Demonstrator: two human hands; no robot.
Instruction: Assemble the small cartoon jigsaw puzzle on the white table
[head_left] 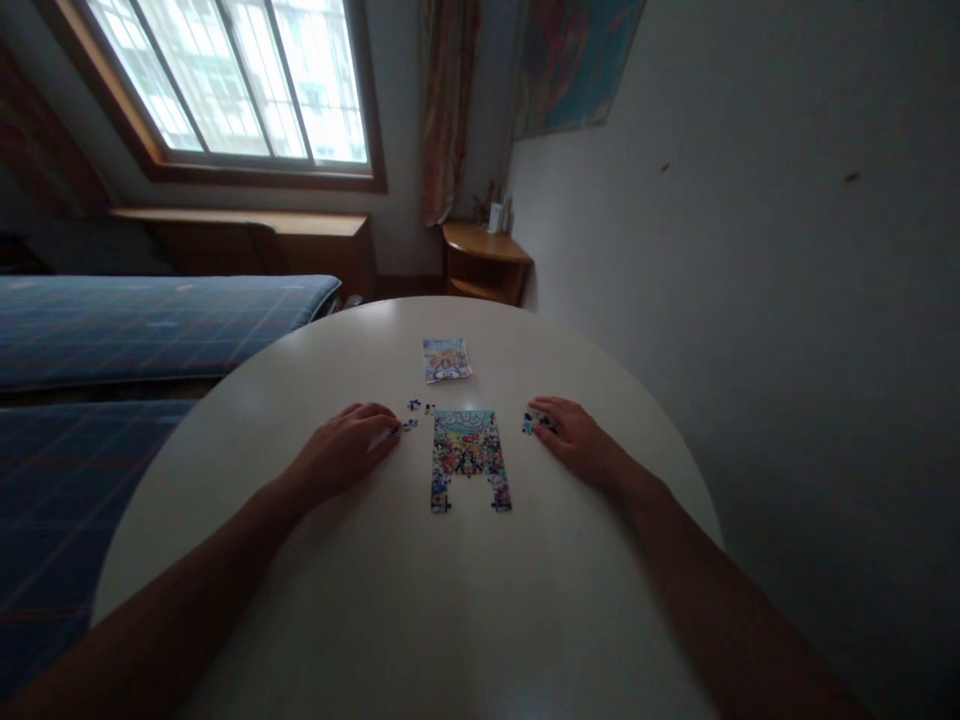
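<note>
A partly assembled jigsaw puzzle point(470, 445) lies flat on the white round table, with a gap in the middle of its lower edge. To its left rests my left hand point(351, 440), fingertips at a few loose puzzle pieces point(409, 425); thumb and fingers are a little apart. On the other side, my right hand point(574, 435) lies with its fingers partly over more loose pieces point(528, 423), hiding some of them. Two small groups of pieces point(415, 405) sit near the puzzle's upper left corner. Whether either hand pinches a single piece is too small to see.
A printed picture packet point(446, 360) lies beyond the puzzle on the table point(465, 600). Past the table's left edge is a bed with a blue plaid cover point(150, 320). A wooden corner cabinet point(484, 242) stands behind, and a bare wall point(750, 300) runs along the right.
</note>
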